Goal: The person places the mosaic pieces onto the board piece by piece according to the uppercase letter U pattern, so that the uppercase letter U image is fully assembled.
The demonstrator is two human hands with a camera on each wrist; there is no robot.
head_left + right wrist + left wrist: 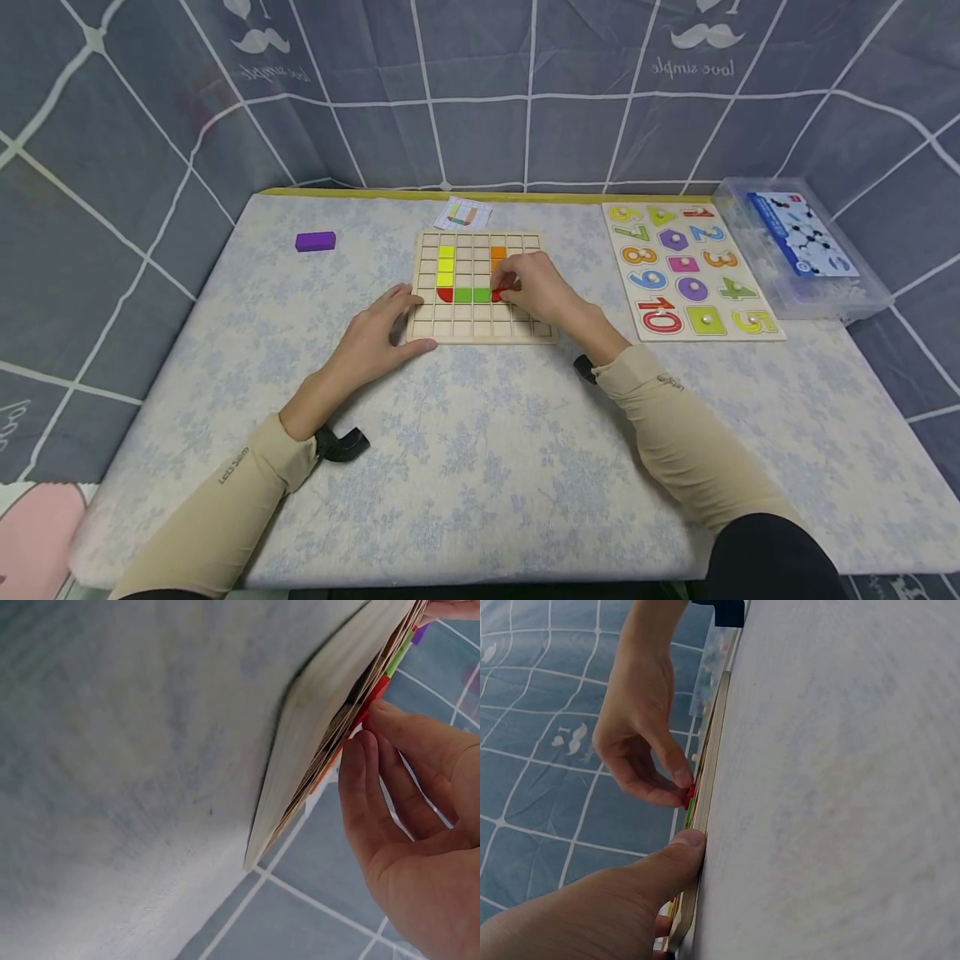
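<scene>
A wooden grid board (472,271) lies mid-table with a U of coloured blocks on it. Yellow blocks (446,267) form the left column, orange blocks (498,252) the right one, and green blocks (472,295) the bottom row. One rounded red block (445,294) sits at the lower left corner. At the lower right corner my right hand (538,287) pinches another red block (375,697) between thumb and fingertips, down at the board. My left hand (375,333) rests at the board's left side, fingers extended on its edge and thumb touching the front corner.
Behind the board lies a small pattern card (463,214) with a coloured U. A purple block (315,242) is at the back left. To the right are a number puzzle board (667,287) and a clear plastic box (847,296) with a blue label.
</scene>
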